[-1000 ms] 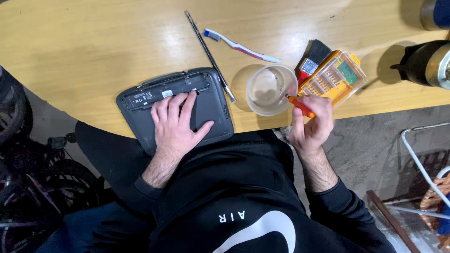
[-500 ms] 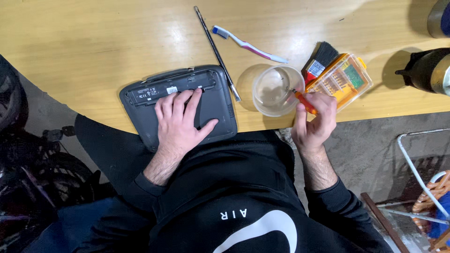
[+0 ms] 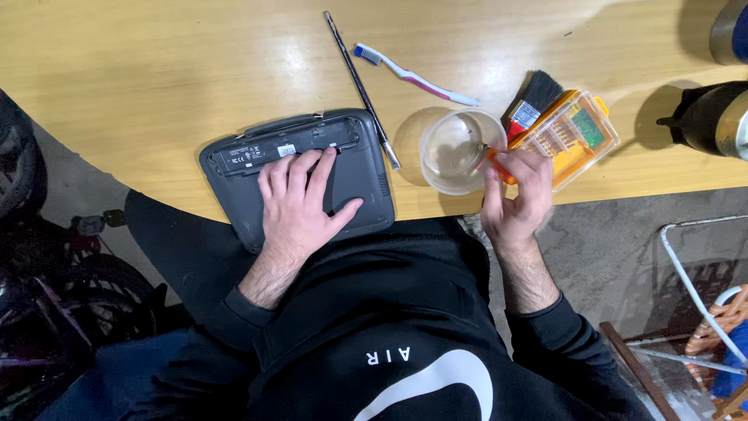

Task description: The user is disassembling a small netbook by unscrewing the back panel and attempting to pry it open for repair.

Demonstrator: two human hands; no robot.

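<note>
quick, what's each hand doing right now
Left hand: open, flat on the dark grey plastic device.
Right hand: closed on an orange-handled screwdriver, tip at the clear round plastic cup.

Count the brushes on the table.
2. A toothbrush lies beyond the clear cup. A black-bristled paintbrush lies beside the orange bit case, partly behind the right hand. Others may be hidden out of view.

A dark grey, rounded-rectangular plastic device (image 3: 300, 175) lies underside-up at the near edge of the wooden worktop (image 3: 156, 70), while an orange-handled screwdriver (image 3: 499, 161) points its tip into a clear round plastic cup (image 3: 456, 152) standing just beside it.
</note>
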